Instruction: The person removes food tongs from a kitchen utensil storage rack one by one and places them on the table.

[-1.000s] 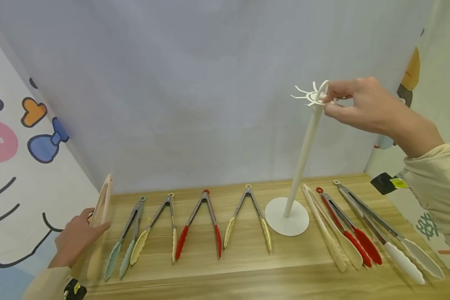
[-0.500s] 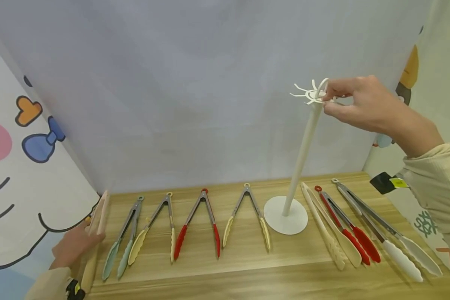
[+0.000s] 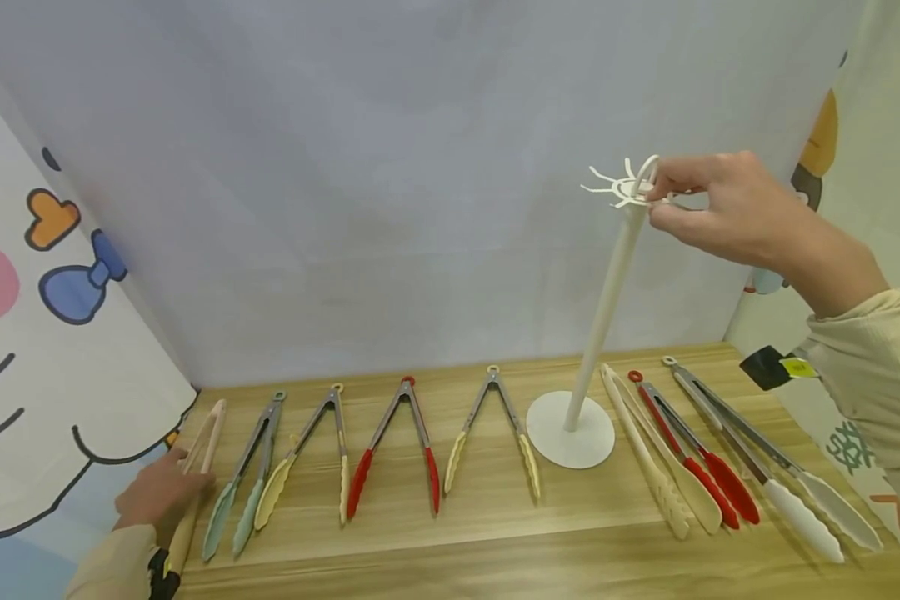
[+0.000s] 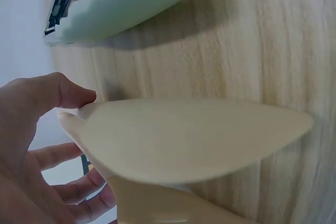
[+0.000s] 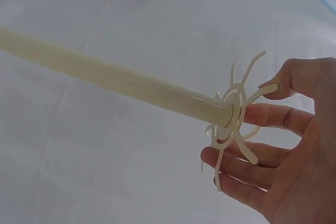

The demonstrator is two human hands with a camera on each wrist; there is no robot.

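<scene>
At the table's left end, my left hand (image 3: pixel 161 487) holds a pair of beige tongs (image 3: pixel 210 437) near mid-length. In the left wrist view its thumb (image 4: pixel 79 97) is against one arm of these tongs (image 4: pixel 194 137), with the fingers on the other side; they lie on or just above the wood, I cannot tell which. My right hand (image 3: pixel 727 208) pinches the hook ring (image 3: pixel 621 189) atop a white stand (image 3: pixel 603 312). The right wrist view has thumb and fingers around several of its hooks (image 5: pixel 247 153). Mint-green tongs (image 3: pixel 240 479) lie just right of my left hand.
Yellow tongs (image 3: pixel 333 400), red tongs (image 3: pixel 405 400) and further yellow tongs (image 3: pixel 492 387) lie spread along the wooden table (image 3: pixel 390 567). Right of the stand's round base (image 3: pixel 551 433) lie beige tongs (image 3: pixel 656 471), red tongs (image 3: pixel 693 458) and white-tipped tongs (image 3: pixel 806 517). A grey curtain (image 3: pixel 420 208) hangs behind.
My left hand has lowered the beige tongs toward the table; their top end has come down. My right hand stays at the stand's hook ring.
</scene>
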